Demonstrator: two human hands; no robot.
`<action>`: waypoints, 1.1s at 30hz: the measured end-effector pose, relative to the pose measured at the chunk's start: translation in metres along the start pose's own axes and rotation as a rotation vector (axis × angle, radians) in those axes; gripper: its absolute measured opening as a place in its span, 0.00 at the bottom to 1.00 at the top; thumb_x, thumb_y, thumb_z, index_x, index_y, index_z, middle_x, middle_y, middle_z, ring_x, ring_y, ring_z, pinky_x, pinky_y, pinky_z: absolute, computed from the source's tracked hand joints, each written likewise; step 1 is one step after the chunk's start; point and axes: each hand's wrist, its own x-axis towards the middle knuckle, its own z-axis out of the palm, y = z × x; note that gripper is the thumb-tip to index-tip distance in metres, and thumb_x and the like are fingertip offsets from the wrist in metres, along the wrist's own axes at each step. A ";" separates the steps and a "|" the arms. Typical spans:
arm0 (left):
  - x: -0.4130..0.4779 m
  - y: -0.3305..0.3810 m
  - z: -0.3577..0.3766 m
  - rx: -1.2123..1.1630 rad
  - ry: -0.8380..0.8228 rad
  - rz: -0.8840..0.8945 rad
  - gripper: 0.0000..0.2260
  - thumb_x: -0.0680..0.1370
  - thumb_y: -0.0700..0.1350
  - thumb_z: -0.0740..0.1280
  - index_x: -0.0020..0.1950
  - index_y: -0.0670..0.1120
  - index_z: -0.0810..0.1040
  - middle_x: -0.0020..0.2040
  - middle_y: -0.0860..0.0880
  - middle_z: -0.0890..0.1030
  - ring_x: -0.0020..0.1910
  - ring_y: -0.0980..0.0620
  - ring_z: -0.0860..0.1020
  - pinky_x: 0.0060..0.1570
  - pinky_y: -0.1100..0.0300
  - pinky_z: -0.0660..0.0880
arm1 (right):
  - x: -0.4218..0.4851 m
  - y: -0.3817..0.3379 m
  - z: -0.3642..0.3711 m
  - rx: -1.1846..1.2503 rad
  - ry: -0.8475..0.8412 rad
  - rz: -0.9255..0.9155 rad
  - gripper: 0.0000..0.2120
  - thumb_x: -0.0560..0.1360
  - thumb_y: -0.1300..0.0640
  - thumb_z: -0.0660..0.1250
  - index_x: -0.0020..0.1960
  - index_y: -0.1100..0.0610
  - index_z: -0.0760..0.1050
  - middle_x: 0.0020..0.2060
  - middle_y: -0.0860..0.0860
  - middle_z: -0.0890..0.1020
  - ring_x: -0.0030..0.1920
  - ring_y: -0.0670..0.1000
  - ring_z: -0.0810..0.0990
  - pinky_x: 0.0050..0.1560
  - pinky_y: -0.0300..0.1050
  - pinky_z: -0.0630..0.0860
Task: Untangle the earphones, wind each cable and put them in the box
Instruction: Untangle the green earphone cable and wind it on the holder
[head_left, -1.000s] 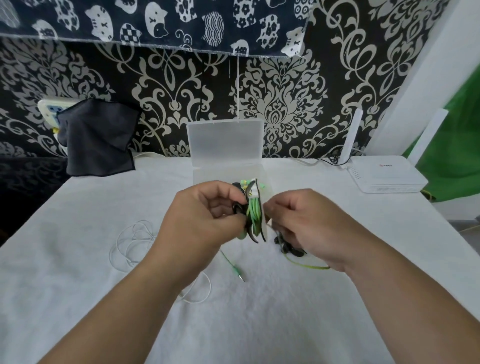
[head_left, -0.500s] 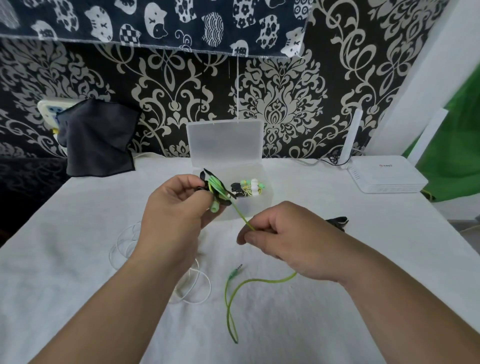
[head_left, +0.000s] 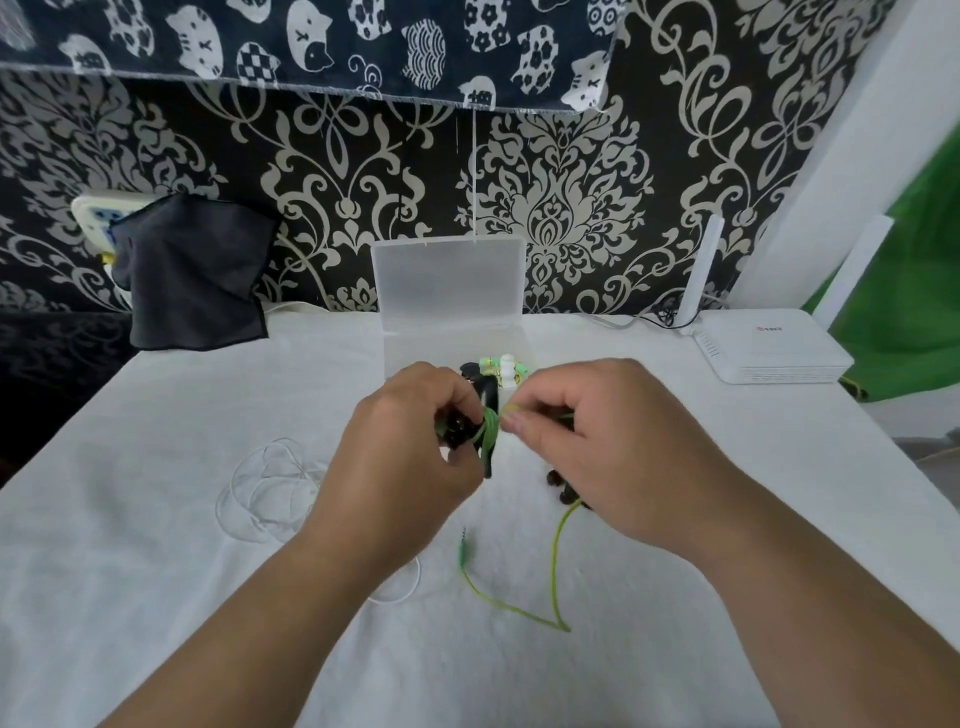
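Note:
My left hand (head_left: 410, 447) grips a wound bundle of green and black earphones (head_left: 485, 431) above the white cloth. Close beside it, my right hand (head_left: 597, 441) pinches the green cable (head_left: 555, 561), whose loose end loops down over the cloth to the plug (head_left: 462, 540). A clear plastic box (head_left: 447, 291) stands open behind the hands, with a wound green and white earphone (head_left: 501, 369) inside it. Loose white earphones (head_left: 270, 483) lie on the cloth to the left, partly hidden by my left arm.
A dark grey cloth (head_left: 192, 275) hangs at the back left over a socket. A white router (head_left: 769, 348) with antennas sits at the back right, beside green fabric (head_left: 914, 312). Dark earbud parts (head_left: 561, 488) peek out under my right hand.
My hands have come back together. The left hand has moved down and right with the bundle, and the right hand has carried the green cable up against it, shortening the loose tail.

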 end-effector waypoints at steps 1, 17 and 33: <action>-0.001 0.000 0.001 -0.009 -0.042 0.018 0.15 0.67 0.34 0.71 0.41 0.55 0.77 0.41 0.57 0.79 0.41 0.56 0.80 0.43 0.52 0.80 | 0.000 0.003 -0.002 0.009 0.049 0.009 0.11 0.77 0.53 0.69 0.38 0.56 0.79 0.29 0.50 0.78 0.33 0.50 0.74 0.36 0.47 0.72; 0.001 0.014 -0.004 -0.745 -0.195 -0.224 0.11 0.64 0.33 0.68 0.38 0.47 0.82 0.35 0.43 0.82 0.31 0.48 0.77 0.34 0.59 0.75 | 0.006 0.022 0.006 0.517 -0.017 0.420 0.17 0.82 0.54 0.63 0.35 0.51 0.79 0.24 0.44 0.69 0.24 0.46 0.68 0.36 0.49 0.72; 0.007 0.007 -0.010 -0.469 0.119 -0.367 0.10 0.70 0.30 0.70 0.42 0.44 0.81 0.26 0.53 0.78 0.28 0.55 0.75 0.30 0.70 0.71 | -0.001 0.000 0.011 0.362 -0.362 0.396 0.11 0.81 0.56 0.64 0.44 0.55 0.82 0.24 0.43 0.70 0.22 0.41 0.69 0.49 0.53 0.81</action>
